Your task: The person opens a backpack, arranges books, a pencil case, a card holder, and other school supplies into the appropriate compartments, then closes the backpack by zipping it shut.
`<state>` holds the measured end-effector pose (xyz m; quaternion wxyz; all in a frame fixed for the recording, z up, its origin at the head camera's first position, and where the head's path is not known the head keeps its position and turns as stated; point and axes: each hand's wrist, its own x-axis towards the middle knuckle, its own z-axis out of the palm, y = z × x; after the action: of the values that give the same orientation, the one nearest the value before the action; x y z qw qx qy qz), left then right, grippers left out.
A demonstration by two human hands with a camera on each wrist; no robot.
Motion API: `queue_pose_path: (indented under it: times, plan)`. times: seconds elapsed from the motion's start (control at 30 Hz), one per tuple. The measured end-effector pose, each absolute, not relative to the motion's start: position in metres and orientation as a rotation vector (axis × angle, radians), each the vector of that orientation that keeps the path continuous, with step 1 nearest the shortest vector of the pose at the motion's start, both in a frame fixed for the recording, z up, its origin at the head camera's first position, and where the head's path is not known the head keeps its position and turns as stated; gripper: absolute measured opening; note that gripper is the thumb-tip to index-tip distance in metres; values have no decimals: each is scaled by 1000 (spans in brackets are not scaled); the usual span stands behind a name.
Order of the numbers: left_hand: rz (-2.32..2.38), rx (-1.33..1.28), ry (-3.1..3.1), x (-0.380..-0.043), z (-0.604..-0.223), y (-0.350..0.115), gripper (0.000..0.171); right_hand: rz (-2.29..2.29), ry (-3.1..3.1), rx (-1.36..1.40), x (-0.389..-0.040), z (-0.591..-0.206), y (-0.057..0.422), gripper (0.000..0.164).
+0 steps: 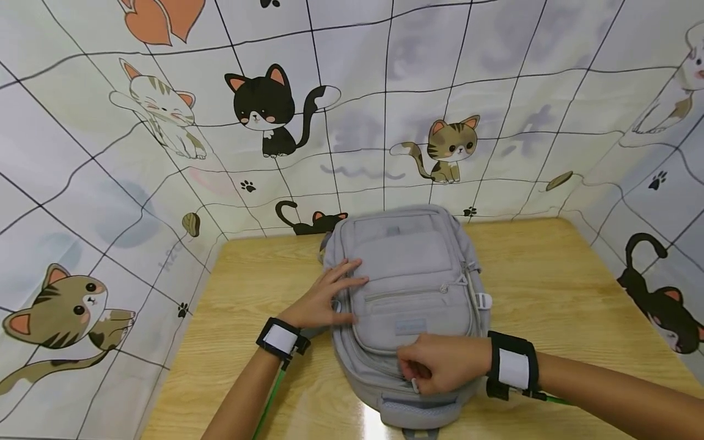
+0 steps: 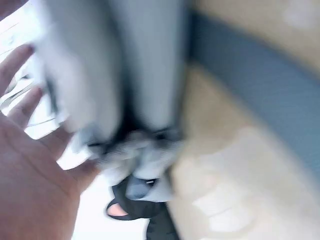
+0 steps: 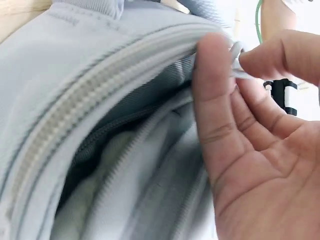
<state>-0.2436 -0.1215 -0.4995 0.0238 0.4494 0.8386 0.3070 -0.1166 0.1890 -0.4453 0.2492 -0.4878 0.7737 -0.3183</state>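
Observation:
A light grey backpack [image 1: 404, 253] lies front side up on the wooden table, its top handle [image 1: 420, 412] toward me. My left hand [image 1: 324, 298] rests with spread fingers on the left side of its front pocket. At the handle end, my right hand [image 1: 448, 363] pinches a zipper pull [image 3: 235, 54] between thumb and index finger. In the right wrist view the zipper [image 3: 75, 100] is partly undone, and the compartment's grey lining [image 3: 145, 100] shows through the gap. The left wrist view is blurred, with the left hand [image 2: 35, 170] beside the bag's edge.
Wood-grain table [image 1: 253, 281] surface extends on both sides of the bag. Behind it and at the sides hangs a white sheet [image 1: 363, 122] printed with cats and grid lines. A grey strap [image 2: 260, 90] lies on the table by the bag's left side.

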Motion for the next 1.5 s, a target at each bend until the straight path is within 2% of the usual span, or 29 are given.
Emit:
queue_pose_path:
  times: [0.1,0.17,0.3,0.33,0.47,0.53,0.67,0.9,1.17,1.5]
  plan:
    - [1033,1297,2594,-256,-481,-116,56,-895,2169,-1324,-111,-439,199,15]
    - [1077,1215,2620,-271,-466,-110,47,-910,2303,-1315,-107,-433,208,18]
    - [1039,1088,2708,-311,-446,-91,49,-786,2787,-1309,-99,-429,225,27]
    - [1002,1055,2723,-321,-444,-86,51,-710,2904,-1291,-97,-431,229,35]
    - [787,953,2700,-352,-446,-65,64,-408,3069,-1313,-90,-451,244,89]
    - [733,898,2657,-359,-448,-60,71,-325,3036,-1359,-86,-462,248,104]
    - [700,840,2631,-368,-456,-58,78,-290,3010,-1414,-86,-473,249,102]
    - [700,847,2647,-363,-456,-63,75,-304,2988,-1449,-94,-475,257,92]
    - [660,754,2739,-318,-443,-82,83,-306,2960,-1547,-105,-477,282,96]
    - [596,589,2853,-270,-446,-107,87,-383,2921,-1534,-112,-477,299,96]
